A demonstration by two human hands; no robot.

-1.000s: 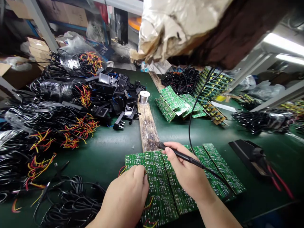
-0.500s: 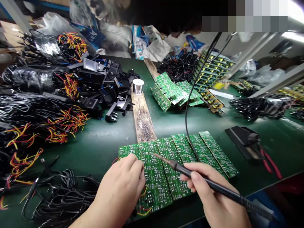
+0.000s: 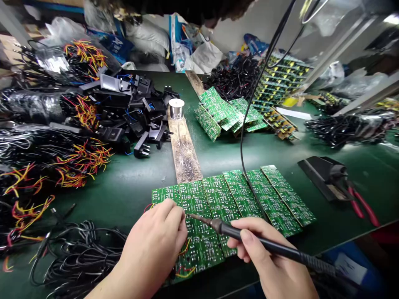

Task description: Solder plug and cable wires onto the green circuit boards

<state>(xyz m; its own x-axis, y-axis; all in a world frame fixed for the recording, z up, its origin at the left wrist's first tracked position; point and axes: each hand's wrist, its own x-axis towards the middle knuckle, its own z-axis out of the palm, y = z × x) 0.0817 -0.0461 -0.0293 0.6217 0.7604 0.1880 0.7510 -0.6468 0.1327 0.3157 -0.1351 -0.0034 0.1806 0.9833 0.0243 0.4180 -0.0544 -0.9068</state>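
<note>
My right hand (image 3: 264, 249) grips a soldering iron (image 3: 255, 238) like a pen. Its bare tip points left and sits close to the fingertips of my left hand (image 3: 158, 236). That hand is closed over the left part of several rows of green circuit boards (image 3: 218, 195), its fingers pinched together. What it pinches is hidden behind the knuckles. Thin red and yellow wires (image 3: 187, 270) come out beside and below it, over the boards. The black cord (image 3: 243, 145) of the iron hangs down across the boards.
A solder spool (image 3: 176, 109) stands on a stained wooden strip (image 3: 187, 160). Black plug housings (image 3: 124, 112) and cable bundles (image 3: 46, 141) fill the left. More boards (image 3: 221, 110) lie behind. Red-handled cutters (image 3: 361, 203) rest at right beside a black stand. Coiled black cables (image 3: 87, 257) lie near my left forearm.
The iron's tip has moved left and slightly down, from over the boards to close beside my left fingertips. My left hand stays closed in nearly the same place. The view has shifted slightly.
</note>
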